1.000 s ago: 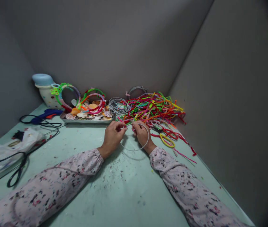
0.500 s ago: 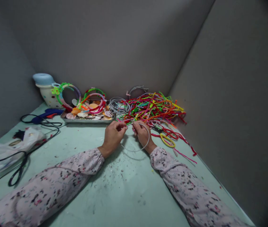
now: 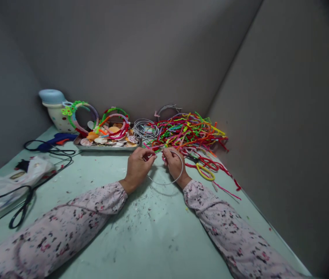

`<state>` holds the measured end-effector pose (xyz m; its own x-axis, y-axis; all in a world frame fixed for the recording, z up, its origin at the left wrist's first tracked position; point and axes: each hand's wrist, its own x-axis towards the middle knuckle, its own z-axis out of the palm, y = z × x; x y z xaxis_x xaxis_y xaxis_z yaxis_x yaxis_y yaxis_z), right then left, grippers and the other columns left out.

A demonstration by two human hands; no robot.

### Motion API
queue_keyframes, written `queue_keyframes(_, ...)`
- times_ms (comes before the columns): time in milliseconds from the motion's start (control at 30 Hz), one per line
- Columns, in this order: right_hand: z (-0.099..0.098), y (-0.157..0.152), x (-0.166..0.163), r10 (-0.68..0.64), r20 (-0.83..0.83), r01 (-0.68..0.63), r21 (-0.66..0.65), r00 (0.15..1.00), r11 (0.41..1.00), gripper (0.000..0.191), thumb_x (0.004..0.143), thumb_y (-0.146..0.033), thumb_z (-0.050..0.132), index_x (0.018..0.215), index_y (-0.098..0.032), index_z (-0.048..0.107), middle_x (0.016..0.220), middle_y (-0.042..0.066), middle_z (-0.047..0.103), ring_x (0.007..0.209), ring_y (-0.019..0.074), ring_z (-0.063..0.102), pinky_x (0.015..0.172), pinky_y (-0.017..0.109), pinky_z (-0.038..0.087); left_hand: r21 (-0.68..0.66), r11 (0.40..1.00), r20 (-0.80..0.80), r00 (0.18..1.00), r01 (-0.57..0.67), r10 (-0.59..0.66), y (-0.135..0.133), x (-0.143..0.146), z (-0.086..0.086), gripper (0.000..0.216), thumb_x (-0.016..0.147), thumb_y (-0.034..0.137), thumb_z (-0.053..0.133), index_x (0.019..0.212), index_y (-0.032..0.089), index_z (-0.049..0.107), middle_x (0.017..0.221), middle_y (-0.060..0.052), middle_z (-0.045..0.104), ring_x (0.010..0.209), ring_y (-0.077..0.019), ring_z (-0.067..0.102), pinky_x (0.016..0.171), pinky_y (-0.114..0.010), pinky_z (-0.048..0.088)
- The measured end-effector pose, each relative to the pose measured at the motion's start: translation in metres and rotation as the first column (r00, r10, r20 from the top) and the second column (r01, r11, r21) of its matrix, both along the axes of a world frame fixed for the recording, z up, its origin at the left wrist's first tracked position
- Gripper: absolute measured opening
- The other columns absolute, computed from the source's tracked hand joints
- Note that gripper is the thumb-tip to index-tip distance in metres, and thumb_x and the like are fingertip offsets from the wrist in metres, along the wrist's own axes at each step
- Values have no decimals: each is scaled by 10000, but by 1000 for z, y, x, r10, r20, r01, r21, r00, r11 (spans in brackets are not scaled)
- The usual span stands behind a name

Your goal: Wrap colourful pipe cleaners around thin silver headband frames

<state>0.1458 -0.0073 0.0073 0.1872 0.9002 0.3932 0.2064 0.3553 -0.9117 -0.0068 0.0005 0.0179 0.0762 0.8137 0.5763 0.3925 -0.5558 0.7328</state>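
A thin pale wire bent into a ring hangs between my hands, a little above the table. My right hand pinches it at the top, and its curve passes in front of that wrist. On the other side, my left hand has thumb and forefinger pinched together at the wire's upper left part. What lies right between the fingertips is too small to make out fully. Just beyond both hands lies a heap of coloured pipe cleaners, with a coil of grey wire to its left.
A metal tray of shells bears colourful wrapped hoops. Yellow-handled scissors lie at right. On the left are a lidded cup, a blue glue gun, black cable and a plastic bag. Grey walls enclose the table.
Both hands and the wire ring keep nearly the same pose. The whole view has shifted very slightly.
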Motion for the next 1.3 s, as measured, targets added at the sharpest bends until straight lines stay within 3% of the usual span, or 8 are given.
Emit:
queue_keyframes(900,1,-2,0,18,-10,-18,8,1000,1000,286,877,-456,505,787,-198,589,653,-19,544,467,104,462,445,239,365,-11,1000,-5,1000,-21,21,2,0,0,98,761,252,672,824,185,707,764,-4,616,603,-100,527,587,-236,444)
queue_keyframes(1300,4,-3,0,23,-25,-23,-15,999,1000,302,860,-481,517,772,-203,594,640,-14,556,468,112,464,447,251,377,-18,1000,23,1000,4,-4,1,0,0,101,776,249,653,819,191,724,798,-25,654,693,-128,589,638,-254,478)
